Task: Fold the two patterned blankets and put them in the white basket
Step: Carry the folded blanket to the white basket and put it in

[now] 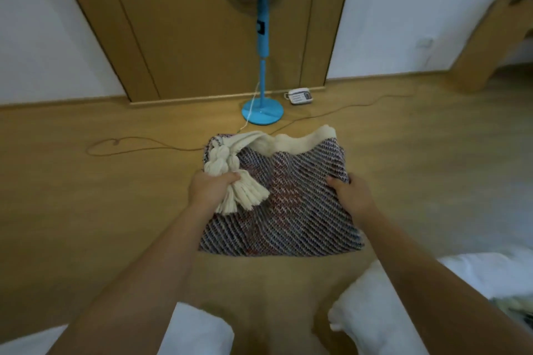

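Observation:
A folded patterned blanket (291, 210), woven in dark blue, red and white diagonal stripes with a cream fringe along its far edge, lies on the wooden floor in front of me. My left hand (210, 187) is closed around a bunch of cream tassels (242, 196) at the blanket's left side. My right hand (350, 193) grips the blanket's right edge. The second blanket and the white basket cannot be identified in this view.
A blue standing fan (262, 108) stands just beyond the blanket, its cord (144, 143) trailing over the floor to the left. A white telephone (300, 95) sits by the wooden door (187, 37). White fabric (476, 274) lies near my knees at the bottom.

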### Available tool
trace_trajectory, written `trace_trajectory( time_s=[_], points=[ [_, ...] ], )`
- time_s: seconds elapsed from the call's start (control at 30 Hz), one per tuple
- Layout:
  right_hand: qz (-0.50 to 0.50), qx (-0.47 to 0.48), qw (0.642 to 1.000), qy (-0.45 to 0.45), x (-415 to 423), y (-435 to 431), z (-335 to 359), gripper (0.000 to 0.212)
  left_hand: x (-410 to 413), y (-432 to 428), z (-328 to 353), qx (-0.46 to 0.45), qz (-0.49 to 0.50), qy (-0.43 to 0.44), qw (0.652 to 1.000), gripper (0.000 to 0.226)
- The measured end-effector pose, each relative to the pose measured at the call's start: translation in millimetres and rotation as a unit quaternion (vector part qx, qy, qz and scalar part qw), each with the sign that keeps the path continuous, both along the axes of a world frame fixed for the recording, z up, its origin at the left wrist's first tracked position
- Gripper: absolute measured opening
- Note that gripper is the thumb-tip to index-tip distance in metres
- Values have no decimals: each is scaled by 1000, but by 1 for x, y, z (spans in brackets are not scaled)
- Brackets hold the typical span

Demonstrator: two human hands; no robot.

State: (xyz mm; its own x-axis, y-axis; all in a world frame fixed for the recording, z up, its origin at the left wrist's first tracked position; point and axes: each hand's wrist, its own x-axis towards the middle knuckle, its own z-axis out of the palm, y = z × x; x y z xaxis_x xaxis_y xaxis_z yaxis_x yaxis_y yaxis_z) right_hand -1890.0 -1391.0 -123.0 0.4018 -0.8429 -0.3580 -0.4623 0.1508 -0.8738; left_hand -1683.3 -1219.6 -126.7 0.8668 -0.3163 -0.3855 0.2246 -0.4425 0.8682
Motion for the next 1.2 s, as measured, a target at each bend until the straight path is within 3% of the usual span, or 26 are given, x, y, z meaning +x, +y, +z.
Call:
trace_trajectory(
  time_s=[0.1,0.37,0.6,0.93,1.2],
  points=[
    [-60,-18,998,6,-1,-65,-2,12,15,-91,1,-7,-63,-3,998,71],
    [-167,-34,985,24,-20,-263,-6,22,20,-343,-1,-16,-157,-5,987,71],
    [-250,-54,967,13,-53,-413,15,19,0,-542,18,-22,-235,-1,972,74],
    [-390,-78,916,56,-119,-626,20,17,-63,-826,17,-39,-394,16,918,68],
    [-490,-71,865,82,-200,-759,28,20,-161,-1019,23,-17,-503,-6,864,74]
  ],
)
